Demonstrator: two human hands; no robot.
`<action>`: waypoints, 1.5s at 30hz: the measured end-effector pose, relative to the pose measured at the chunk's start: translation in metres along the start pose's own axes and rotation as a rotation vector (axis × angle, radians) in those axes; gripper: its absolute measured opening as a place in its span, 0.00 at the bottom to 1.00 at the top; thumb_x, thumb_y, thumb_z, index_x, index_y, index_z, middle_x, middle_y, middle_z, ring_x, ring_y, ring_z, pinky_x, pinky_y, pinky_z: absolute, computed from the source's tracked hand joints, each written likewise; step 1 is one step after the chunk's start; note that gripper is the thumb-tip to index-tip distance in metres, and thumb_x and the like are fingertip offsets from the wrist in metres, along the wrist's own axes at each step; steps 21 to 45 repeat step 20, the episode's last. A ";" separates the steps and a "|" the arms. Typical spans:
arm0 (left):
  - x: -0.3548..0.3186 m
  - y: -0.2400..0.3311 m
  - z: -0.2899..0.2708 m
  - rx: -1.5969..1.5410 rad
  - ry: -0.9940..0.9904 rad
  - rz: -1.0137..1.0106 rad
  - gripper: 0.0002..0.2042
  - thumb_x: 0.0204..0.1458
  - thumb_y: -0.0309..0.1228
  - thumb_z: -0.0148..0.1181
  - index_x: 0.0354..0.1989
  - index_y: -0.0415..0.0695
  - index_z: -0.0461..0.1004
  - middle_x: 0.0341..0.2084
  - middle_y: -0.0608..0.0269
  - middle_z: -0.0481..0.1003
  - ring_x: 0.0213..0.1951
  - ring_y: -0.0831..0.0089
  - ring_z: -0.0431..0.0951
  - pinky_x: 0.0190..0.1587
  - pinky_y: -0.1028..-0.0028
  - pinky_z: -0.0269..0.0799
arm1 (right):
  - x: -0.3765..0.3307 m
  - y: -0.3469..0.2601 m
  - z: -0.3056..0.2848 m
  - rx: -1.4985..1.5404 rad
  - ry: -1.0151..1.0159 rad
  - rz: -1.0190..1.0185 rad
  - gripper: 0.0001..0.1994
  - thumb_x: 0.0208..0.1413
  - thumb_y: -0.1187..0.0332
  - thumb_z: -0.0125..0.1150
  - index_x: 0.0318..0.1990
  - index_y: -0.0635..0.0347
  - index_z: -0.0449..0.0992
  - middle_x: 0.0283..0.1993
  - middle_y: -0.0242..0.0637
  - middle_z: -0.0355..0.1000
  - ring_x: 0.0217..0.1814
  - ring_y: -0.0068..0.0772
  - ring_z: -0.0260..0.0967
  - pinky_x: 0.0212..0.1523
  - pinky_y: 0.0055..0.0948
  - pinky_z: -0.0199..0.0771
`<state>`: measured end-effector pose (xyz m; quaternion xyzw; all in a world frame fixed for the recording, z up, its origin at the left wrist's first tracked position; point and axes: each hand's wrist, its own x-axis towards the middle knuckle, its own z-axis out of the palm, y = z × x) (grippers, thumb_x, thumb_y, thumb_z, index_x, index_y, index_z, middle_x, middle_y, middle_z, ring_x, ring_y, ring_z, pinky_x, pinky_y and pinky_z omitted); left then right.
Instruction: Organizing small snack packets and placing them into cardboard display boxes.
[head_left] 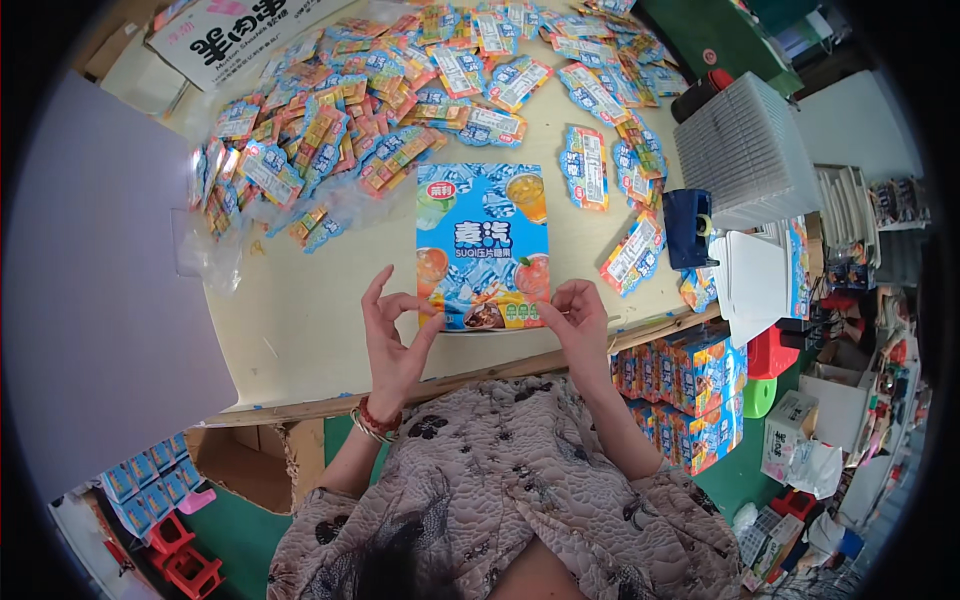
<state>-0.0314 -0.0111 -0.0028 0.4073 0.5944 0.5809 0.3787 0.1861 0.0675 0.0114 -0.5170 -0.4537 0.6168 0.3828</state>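
Note:
A flat blue printed card (483, 245) with drink and fruit pictures lies on the pale table (300, 320) in front of me. My left hand (395, 335) touches its lower left corner with thumb and forefinger, the other fingers spread upward. My right hand (575, 320) pinches its lower right corner. A heap of small colourful packets (400, 90) covers the far part of the table.
A stack of white trays (745, 150) and a dark blue tape dispenser (687, 228) stand at the right. Stacked colourful boxes (690, 385) sit below the table's right edge. A cardboard box (255, 470) and red stools (185, 560) are on the green floor.

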 end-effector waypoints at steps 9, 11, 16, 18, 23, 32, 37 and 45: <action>0.008 0.028 -0.004 -0.432 0.047 -0.162 0.45 0.45 0.19 0.65 0.69 0.48 0.42 0.50 0.59 0.62 0.43 0.76 0.71 0.46 0.77 0.72 | 0.013 -0.001 -0.006 -0.077 -0.001 0.037 0.12 0.52 0.71 0.66 0.40 0.63 0.69 0.31 0.27 0.69 0.32 0.14 0.66 0.33 0.15 0.68; 0.009 0.024 -0.004 -0.376 0.020 -0.104 0.45 0.45 0.18 0.65 0.70 0.48 0.42 0.51 0.59 0.62 0.44 0.75 0.72 0.47 0.76 0.72 | 0.019 -0.006 -0.010 -0.113 -0.012 0.068 0.10 0.53 0.72 0.65 0.39 0.63 0.70 0.30 0.27 0.70 0.33 0.14 0.67 0.33 0.15 0.68; -0.002 -0.005 -0.009 0.248 -0.179 0.251 0.53 0.40 0.20 0.70 0.70 0.43 0.35 0.56 0.54 0.59 0.47 0.69 0.71 0.50 0.69 0.70 | 0.019 -0.008 -0.014 -0.244 0.004 0.044 0.09 0.52 0.69 0.67 0.33 0.61 0.72 0.26 0.28 0.73 0.25 0.13 0.68 0.26 0.13 0.67; -0.010 -0.008 -0.005 0.409 -0.232 0.401 0.55 0.39 0.22 0.72 0.70 0.44 0.33 0.56 0.53 0.59 0.51 0.66 0.68 0.51 0.66 0.70 | 0.014 -0.016 -0.013 -0.261 -0.017 0.073 0.09 0.51 0.69 0.67 0.33 0.61 0.72 0.27 0.29 0.74 0.26 0.13 0.69 0.25 0.13 0.67; -0.011 -0.016 -0.004 0.197 -0.172 0.192 0.56 0.40 0.24 0.72 0.71 0.46 0.31 0.59 0.53 0.57 0.57 0.60 0.64 0.56 0.61 0.67 | 0.012 -0.020 -0.017 -0.235 -0.060 0.115 0.09 0.51 0.69 0.67 0.35 0.62 0.73 0.27 0.30 0.74 0.27 0.14 0.70 0.27 0.12 0.70; -0.011 -0.016 -0.004 0.197 -0.172 0.192 0.56 0.40 0.24 0.72 0.71 0.46 0.31 0.59 0.53 0.57 0.57 0.60 0.64 0.56 0.61 0.67 | 0.012 -0.020 -0.017 -0.235 -0.060 0.115 0.09 0.51 0.69 0.67 0.35 0.62 0.73 0.27 0.30 0.74 0.27 0.14 0.70 0.27 0.12 0.70; -0.011 -0.016 -0.004 0.197 -0.172 0.192 0.56 0.40 0.24 0.72 0.71 0.46 0.31 0.59 0.53 0.57 0.57 0.60 0.64 0.56 0.61 0.67 | 0.012 -0.020 -0.017 -0.235 -0.060 0.115 0.09 0.51 0.69 0.67 0.35 0.62 0.73 0.27 0.30 0.74 0.27 0.14 0.70 0.27 0.12 0.70; -0.011 -0.016 -0.004 0.197 -0.172 0.192 0.56 0.40 0.24 0.72 0.71 0.46 0.31 0.59 0.53 0.57 0.57 0.60 0.64 0.56 0.61 0.67 | 0.012 -0.020 -0.017 -0.235 -0.060 0.115 0.09 0.51 0.69 0.67 0.35 0.62 0.73 0.27 0.30 0.74 0.27 0.14 0.70 0.27 0.12 0.70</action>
